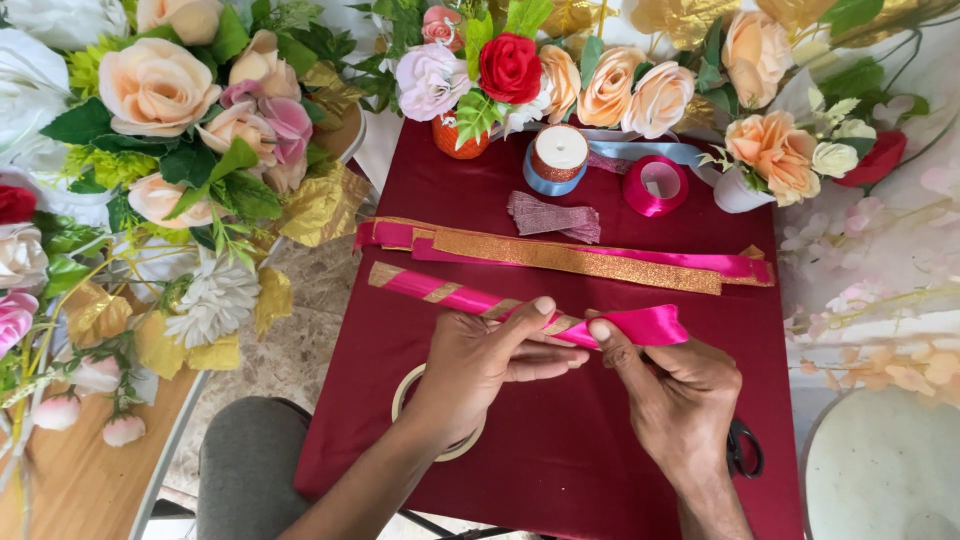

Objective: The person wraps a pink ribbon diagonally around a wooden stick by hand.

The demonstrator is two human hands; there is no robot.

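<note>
Both of my hands are on one long wrapped stick, bound in pink ribbon with gold glitter bands crossing it on the slant. My left hand is clenched round its middle, thumb on top near the tip of the wrapping. My right hand pinches the loose pink ribbon tail between thumb and forefinger, just beside the left thumb. The stick runs up and away to the left of my left hand, lying low over the dark red cloth of the counter.

Under my left wrist sits a pale tape ring, partly hidden. Black scissors lie just to the right of my right wrist, mostly covered by it.

Beyond the hands lie cut strips of gold glitter ribbon and pink ribbon, overlapping one another. Further beyond is a small folded piece of pinkish glitter ribbon. Past that, a blue ribbon spool with a copper one stacked on top, and a pink ribbon spool to the right of it.

An orange vase with a red rose stands at the far edge. Peach and pink artificial flowers crowd the far left. My grey-clad knee shows below left of the left forearm.
</note>
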